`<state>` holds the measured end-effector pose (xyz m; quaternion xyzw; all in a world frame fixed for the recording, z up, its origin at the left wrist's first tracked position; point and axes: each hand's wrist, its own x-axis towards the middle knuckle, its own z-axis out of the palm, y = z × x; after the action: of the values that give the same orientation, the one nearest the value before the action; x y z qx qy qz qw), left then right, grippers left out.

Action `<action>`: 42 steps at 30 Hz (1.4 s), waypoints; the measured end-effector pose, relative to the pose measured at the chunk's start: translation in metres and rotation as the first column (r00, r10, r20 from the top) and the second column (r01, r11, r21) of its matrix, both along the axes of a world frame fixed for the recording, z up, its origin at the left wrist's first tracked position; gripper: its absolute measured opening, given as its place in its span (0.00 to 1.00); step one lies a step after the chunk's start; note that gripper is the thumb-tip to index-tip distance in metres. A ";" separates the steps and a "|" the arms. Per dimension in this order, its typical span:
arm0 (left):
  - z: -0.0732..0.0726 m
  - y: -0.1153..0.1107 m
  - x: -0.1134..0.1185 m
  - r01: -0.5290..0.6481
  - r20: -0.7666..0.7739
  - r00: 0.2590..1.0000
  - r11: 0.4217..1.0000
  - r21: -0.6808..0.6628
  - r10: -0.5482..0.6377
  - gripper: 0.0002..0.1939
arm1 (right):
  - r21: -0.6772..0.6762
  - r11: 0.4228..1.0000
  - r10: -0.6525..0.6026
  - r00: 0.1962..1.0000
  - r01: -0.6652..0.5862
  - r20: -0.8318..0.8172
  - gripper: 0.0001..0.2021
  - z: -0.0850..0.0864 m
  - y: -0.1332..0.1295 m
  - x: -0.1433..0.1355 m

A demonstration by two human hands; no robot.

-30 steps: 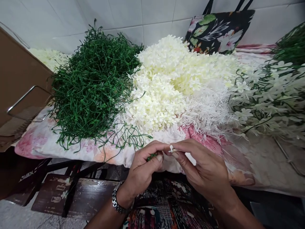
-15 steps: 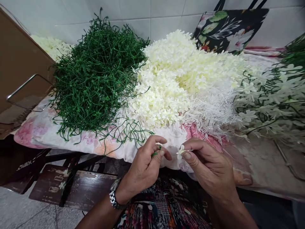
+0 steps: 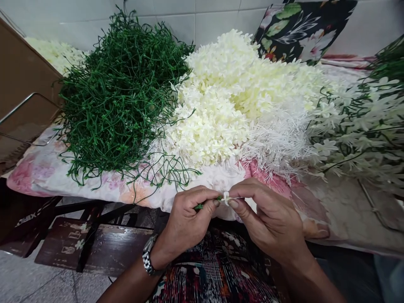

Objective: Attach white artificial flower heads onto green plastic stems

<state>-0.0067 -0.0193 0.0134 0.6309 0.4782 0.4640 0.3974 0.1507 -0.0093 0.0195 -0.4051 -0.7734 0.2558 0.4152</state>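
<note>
My left hand (image 3: 192, 216) pinches a green stem (image 3: 199, 206) between thumb and forefinger, its tip showing at the fingertips. Facing it, my right hand (image 3: 271, 212) is closed on a small white flower (image 3: 226, 197), which meets the tip of the stem. Behind my hands lies a heap of cream-white blossoms (image 3: 214, 122). A big tangle of green stems (image 3: 116, 97) stands to the left, with a few loose ones (image 3: 170, 170) near the cloth's front edge. Thin white sprigs (image 3: 277, 139) lie right of the blossoms.
The floral cloth (image 3: 104, 185) covers the table. At the left stands a cardboard box (image 3: 28, 80) beside a metal wire handle. Finished-looking flower sprays (image 3: 362, 134) fill the right side. A dark floral bag (image 3: 303, 31) leans on the tiled wall. A wooden stool (image 3: 116, 248) is below.
My hands have come together, bringing the white flower leftward to the green stem's tip. My left fingers have closed more. The view has shifted slightly.
</note>
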 end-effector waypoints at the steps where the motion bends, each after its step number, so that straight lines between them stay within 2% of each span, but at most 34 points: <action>1: 0.000 0.000 0.000 0.012 -0.026 1.000 1.000 0.019 -0.012 0.09 | 0.006 1.000 0.002 1.000 -0.002 0.007 0.04 -0.001 0.000 0.000; 11: -0.011 0.003 0.000 0.097 -0.208 0.975 0.991 0.095 -0.075 0.12 | 0.075 0.996 0.032 0.995 -0.039 0.094 0.05 -0.009 0.003 -0.003; 18: -0.014 0.002 0.002 0.052 -0.254 0.967 0.990 0.128 -0.018 0.12 | 0.030 0.999 0.040 0.999 -0.041 0.032 0.06 -0.022 0.007 -0.007; 32: -0.020 0.002 0.004 -0.055 -0.275 0.956 0.986 0.159 0.098 0.11 | 0.055 0.998 0.029 0.999 -0.031 0.028 0.07 -0.024 0.009 -0.018; 36: -0.020 0.003 0.003 -0.046 -0.249 0.965 0.989 0.137 0.079 0.11 | 0.060 0.998 0.031 0.999 -0.033 0.030 0.07 -0.024 0.009 -0.017; 40: -0.015 0.004 -0.001 0.003 -0.183 0.983 0.998 0.060 0.008 0.12 | -0.028 0.999 0.041 0.999 -0.041 0.009 0.03 -0.022 0.010 -0.010; 42: -0.013 0.004 -0.003 0.031 -0.149 0.989 0.999 0.030 -0.026 0.10 | -0.051 0.997 0.057 0.998 -0.057 0.006 0.04 -0.021 0.010 -0.006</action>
<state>-0.0093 -0.0151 0.0007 0.6768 0.4898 0.4179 0.3569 0.1447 0.0002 -0.0016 -0.3940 -0.7794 0.2856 0.3946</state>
